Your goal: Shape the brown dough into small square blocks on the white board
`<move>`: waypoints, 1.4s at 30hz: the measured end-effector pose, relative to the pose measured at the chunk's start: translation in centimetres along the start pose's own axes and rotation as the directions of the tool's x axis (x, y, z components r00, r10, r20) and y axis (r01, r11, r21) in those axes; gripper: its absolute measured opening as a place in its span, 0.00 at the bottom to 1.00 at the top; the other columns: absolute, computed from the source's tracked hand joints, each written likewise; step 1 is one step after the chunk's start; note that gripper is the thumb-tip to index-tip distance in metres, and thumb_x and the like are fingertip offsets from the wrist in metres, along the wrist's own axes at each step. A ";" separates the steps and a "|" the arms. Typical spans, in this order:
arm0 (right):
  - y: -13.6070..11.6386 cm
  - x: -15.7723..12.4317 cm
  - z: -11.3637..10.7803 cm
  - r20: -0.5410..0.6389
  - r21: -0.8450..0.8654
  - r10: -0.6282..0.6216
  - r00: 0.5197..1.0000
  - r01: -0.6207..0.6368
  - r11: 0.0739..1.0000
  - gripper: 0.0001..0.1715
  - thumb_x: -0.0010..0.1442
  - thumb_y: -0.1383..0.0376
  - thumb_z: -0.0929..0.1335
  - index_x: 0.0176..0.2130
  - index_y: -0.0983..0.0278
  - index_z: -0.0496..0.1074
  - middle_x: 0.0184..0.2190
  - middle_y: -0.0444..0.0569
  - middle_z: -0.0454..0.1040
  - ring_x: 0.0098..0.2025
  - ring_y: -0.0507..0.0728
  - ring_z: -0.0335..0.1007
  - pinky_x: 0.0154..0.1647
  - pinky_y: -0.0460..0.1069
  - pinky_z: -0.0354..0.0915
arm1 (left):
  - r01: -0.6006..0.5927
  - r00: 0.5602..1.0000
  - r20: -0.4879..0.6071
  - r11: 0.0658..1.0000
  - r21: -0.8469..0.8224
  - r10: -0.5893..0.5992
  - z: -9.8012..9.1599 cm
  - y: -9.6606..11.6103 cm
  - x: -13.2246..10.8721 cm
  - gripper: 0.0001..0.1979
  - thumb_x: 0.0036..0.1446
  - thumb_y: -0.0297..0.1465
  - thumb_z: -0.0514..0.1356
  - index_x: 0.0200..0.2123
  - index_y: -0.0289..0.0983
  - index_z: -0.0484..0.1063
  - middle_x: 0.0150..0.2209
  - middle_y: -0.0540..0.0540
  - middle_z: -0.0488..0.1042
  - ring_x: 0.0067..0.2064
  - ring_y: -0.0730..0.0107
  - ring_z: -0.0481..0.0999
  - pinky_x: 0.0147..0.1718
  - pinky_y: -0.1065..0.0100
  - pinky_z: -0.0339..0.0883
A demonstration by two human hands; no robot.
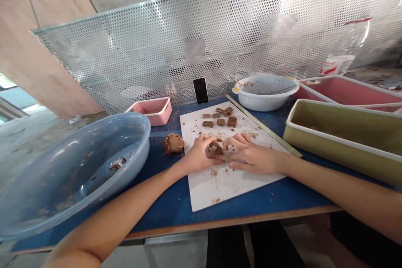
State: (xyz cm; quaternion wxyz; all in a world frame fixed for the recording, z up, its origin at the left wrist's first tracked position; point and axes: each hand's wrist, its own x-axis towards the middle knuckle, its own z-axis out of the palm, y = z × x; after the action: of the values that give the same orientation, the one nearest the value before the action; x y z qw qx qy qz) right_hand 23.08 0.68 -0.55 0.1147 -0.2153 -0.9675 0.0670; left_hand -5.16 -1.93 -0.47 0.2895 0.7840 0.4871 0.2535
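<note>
On a white board (201, 194), a small piece of brown dough-like material (213, 150) lies between my two hands. The thumb and fingers of my left hand (201, 154) curve around it from the left. From the right, the bent fingers of my right hand (246, 155) press against it, partly hiding its shape. Several short, shaped brown pieces (220, 122) sit at the board's far end, some stacked. Just left of the board rests a rough brown lump (173, 144). Crumbs are scattered near my hands.
A large blue basin (143, 134) stands left, behind it a small pink box (165, 112). A phone (201, 90) leans on the perforated metal screen (150, 46). Along the board's right lies a pale stick (266, 127), near a white basin (264, 102) and an olive planter-like tub (329, 134).
</note>
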 end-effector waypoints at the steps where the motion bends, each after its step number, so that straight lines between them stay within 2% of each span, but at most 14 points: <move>1: 0.0 0.0 0.1 -0.006 -0.002 0.020 1.000 -0.020 1.000 0.32 0.85 0.46 0.56 0.75 0.43 0.75 0.60 0.59 0.70 0.59 0.70 0.63 0.62 0.68 0.61 | -0.005 1.000 -0.001 1.000 0.003 0.005 0.0 0.0 0.0 0.40 0.51 0.47 0.83 0.64 0.45 0.79 0.57 0.40 0.74 0.62 0.43 0.77 0.71 0.38 0.70; 3: 0.1 0.0 0.1 -0.033 -0.013 0.073 0.997 -0.074 0.997 0.33 0.85 0.46 0.56 0.75 0.45 0.75 0.59 0.60 0.70 0.59 0.70 0.63 0.62 0.69 0.61 | -0.013 1.000 -0.008 1.000 0.010 0.013 0.0 -0.1 0.0 0.40 0.51 0.47 0.83 0.65 0.46 0.78 0.58 0.40 0.75 0.63 0.42 0.76 0.71 0.38 0.69; 7: -0.2 0.2 0.1 0.004 0.001 0.025 1.000 -0.025 1.000 0.31 0.86 0.47 0.57 0.72 0.45 0.78 0.62 0.59 0.70 0.61 0.70 0.64 0.63 0.69 0.61 | -0.010 1.000 0.001 1.000 0.003 0.010 0.1 -0.3 0.1 0.40 0.52 0.47 0.83 0.65 0.46 0.78 0.57 0.40 0.74 0.61 0.44 0.78 0.70 0.39 0.70; 10: -0.4 0.3 0.1 -0.039 -0.017 0.083 0.996 -0.084 0.996 0.31 0.85 0.48 0.57 0.74 0.45 0.76 0.61 0.60 0.71 0.60 0.71 0.63 0.63 0.69 0.61 | -0.004 1.000 -0.009 1.000 0.013 0.004 0.1 -0.5 0.1 0.42 0.51 0.49 0.84 0.66 0.46 0.78 0.56 0.40 0.73 0.61 0.43 0.77 0.70 0.39 0.71; 14: -0.6 0.6 -0.1 0.010 0.023 0.035 0.999 -0.036 0.999 0.32 0.85 0.47 0.57 0.75 0.44 0.75 0.62 0.59 0.70 0.61 0.70 0.63 0.64 0.69 0.61 | -0.010 1.000 -0.012 1.000 0.019 0.010 0.1 -0.5 0.2 0.41 0.51 0.49 0.84 0.65 0.46 0.79 0.56 0.41 0.72 0.62 0.43 0.77 0.69 0.40 0.71; 17: -0.6 0.7 -0.1 -0.026 0.001 0.087 0.996 -0.087 0.996 0.33 0.85 0.47 0.56 0.75 0.47 0.75 0.62 0.60 0.69 0.61 0.71 0.63 0.65 0.71 0.60 | -0.012 1.000 -0.018 1.000 0.020 0.012 0.2 -0.5 0.2 0.41 0.51 0.49 0.83 0.65 0.46 0.78 0.56 0.40 0.73 0.62 0.44 0.77 0.70 0.40 0.71; 20: -0.6 0.6 -0.1 0.019 0.029 0.036 0.999 -0.037 0.999 0.33 0.85 0.46 0.56 0.75 0.46 0.75 0.62 0.60 0.69 0.62 0.71 0.63 0.65 0.70 0.60 | -0.011 1.000 -0.016 1.000 0.014 0.012 0.2 -0.5 0.1 0.41 0.51 0.48 0.83 0.65 0.45 0.79 0.56 0.40 0.73 0.62 0.43 0.77 0.70 0.40 0.70; 22: -0.6 0.6 -0.2 0.012 0.039 0.060 0.998 -0.060 0.997 0.33 0.85 0.46 0.56 0.75 0.45 0.75 0.61 0.60 0.70 0.61 0.71 0.62 0.65 0.70 0.60 | -0.017 1.000 -0.017 1.000 0.019 0.017 0.2 -0.5 0.1 0.40 0.52 0.47 0.83 0.65 0.45 0.79 0.56 0.40 0.73 0.62 0.44 0.77 0.70 0.40 0.70; 24: -0.5 0.6 -0.2 -0.015 0.038 0.095 0.995 -0.094 0.995 0.33 0.85 0.46 0.56 0.75 0.44 0.76 0.61 0.60 0.70 0.61 0.72 0.62 0.65 0.71 0.60 | -0.022 0.999 -0.022 0.999 0.025 0.023 0.2 -0.5 0.1 0.39 0.52 0.47 0.83 0.64 0.46 0.79 0.55 0.41 0.73 0.61 0.44 0.77 0.69 0.40 0.72; 28: -0.4 0.5 -0.3 0.019 0.074 0.046 0.999 -0.047 0.996 0.33 0.85 0.45 0.57 0.74 0.44 0.76 0.62 0.59 0.69 0.62 0.71 0.61 0.66 0.70 0.60 | -0.026 0.999 -0.020 0.999 0.024 0.027 0.3 -0.5 0.1 0.40 0.51 0.47 0.83 0.65 0.46 0.79 0.54 0.41 0.74 0.60 0.45 0.78 0.67 0.41 0.73; 31: -0.2 0.4 -0.5 -0.009 0.035 0.095 0.995 -0.095 0.995 0.34 0.85 0.45 0.56 0.71 0.47 0.80 0.62 0.61 0.69 0.62 0.72 0.60 0.66 0.72 0.59 | -0.018 1.000 -0.024 0.999 0.028 0.019 0.3 -0.6 0.2 0.40 0.51 0.47 0.83 0.65 0.45 0.78 0.54 0.41 0.73 0.60 0.45 0.78 0.67 0.42 0.74; 34: -0.1 0.2 -0.8 0.046 0.073 0.011 0.999 -0.015 0.997 0.33 0.85 0.46 0.56 0.65 0.48 0.85 0.64 0.58 0.68 0.63 0.71 0.61 0.68 0.70 0.59 | -0.024 1.000 -0.017 0.999 0.023 0.024 0.3 -0.7 0.2 0.39 0.51 0.47 0.83 0.64 0.45 0.79 0.55 0.41 0.73 0.59 0.46 0.78 0.67 0.42 0.74; 38: 0.1 0.0 -1.1 -0.009 0.050 0.078 0.997 -0.078 0.996 0.32 0.85 0.46 0.58 0.64 0.48 0.85 0.64 0.58 0.69 0.64 0.71 0.61 0.68 0.72 0.59 | -0.015 1.000 -0.025 1.000 0.021 0.016 0.3 -0.7 0.2 0.41 0.51 0.46 0.84 0.65 0.43 0.78 0.55 0.40 0.75 0.61 0.44 0.77 0.68 0.42 0.72; 42: 0.3 -0.3 -1.1 0.020 0.062 -0.020 1.000 0.019 0.998 0.31 0.84 0.46 0.59 0.63 0.47 0.86 0.64 0.57 0.70 0.63 0.70 0.61 0.66 0.70 0.61 | -0.033 0.999 -0.007 0.999 0.016 0.033 0.3 -0.6 0.1 0.39 0.52 0.46 0.83 0.64 0.43 0.79 0.53 0.40 0.78 0.63 0.42 0.76 0.68 0.42 0.71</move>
State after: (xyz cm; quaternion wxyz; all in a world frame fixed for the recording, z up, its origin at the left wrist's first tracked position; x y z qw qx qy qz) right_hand 23.70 0.87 0.41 0.1121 -0.2016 -0.9681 0.0981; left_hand -5.24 -1.67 -1.09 0.2772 0.7934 0.4772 0.2569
